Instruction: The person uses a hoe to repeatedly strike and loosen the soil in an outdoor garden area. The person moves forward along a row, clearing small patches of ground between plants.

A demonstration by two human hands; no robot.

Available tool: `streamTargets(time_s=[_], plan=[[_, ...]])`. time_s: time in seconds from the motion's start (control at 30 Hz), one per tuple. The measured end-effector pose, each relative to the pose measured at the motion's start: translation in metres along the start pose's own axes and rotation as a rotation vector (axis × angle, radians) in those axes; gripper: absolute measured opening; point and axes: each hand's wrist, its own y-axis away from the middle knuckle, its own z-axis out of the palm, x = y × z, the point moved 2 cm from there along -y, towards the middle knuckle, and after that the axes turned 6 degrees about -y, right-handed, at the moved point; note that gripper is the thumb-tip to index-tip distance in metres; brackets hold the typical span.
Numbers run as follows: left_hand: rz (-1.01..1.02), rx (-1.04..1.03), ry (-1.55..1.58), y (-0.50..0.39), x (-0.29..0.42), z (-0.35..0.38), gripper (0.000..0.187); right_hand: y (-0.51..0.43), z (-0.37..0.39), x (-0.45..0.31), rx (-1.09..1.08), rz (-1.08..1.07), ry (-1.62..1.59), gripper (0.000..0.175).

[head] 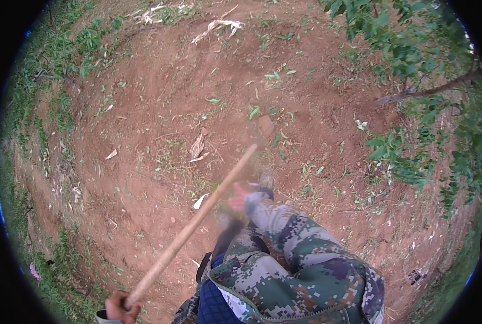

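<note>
At the lower left, my left hand [121, 305] grips the near end of a long wooden tool handle [196, 220]. The handle slants up and right across the reddish soil [143, 105]. Just past its far end lies a flat, rectangular, soil-coloured piece [266, 124], perhaps a hoe blade; blur hides whether the two are joined. My right hand [240, 197] is blurred, its fingers apart, beside the handle and seemingly not touching it. A camouflage sleeve [293, 227] covers my right arm. Below that hand, my shoes [266, 178] show indistinctly on the ground.
A leafy tree with a bare branch [431, 90] reaches in from the right. Green shrubs [62, 52] line the left side. Dry husks [197, 146] and pale stalks [220, 28] lie on the soil among scattered green leaves. A small dark object [417, 276] lies at lower right.
</note>
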Motion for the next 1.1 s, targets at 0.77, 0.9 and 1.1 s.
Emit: streamTargets(time_s=[0.77, 0.9, 1.1], plan=[[0.344, -0.19, -0.079, -0.274, 0.304, 0.346, 0.044, 0.056, -0.015, -0.286, 0.299, -0.731, -0.102, 0.018], [0.49, -0.098, 0.079, -0.377, 0.447, 0.387, 0.042, 0.083, -0.026, -0.334, 0.315, -0.901, -0.052, 0.014], [0.315, -0.122, 0.175, -0.39, 0.466, 0.47, 0.037, 0.069, -0.085, -0.338, 0.433, -0.898, 0.422, 0.045]])
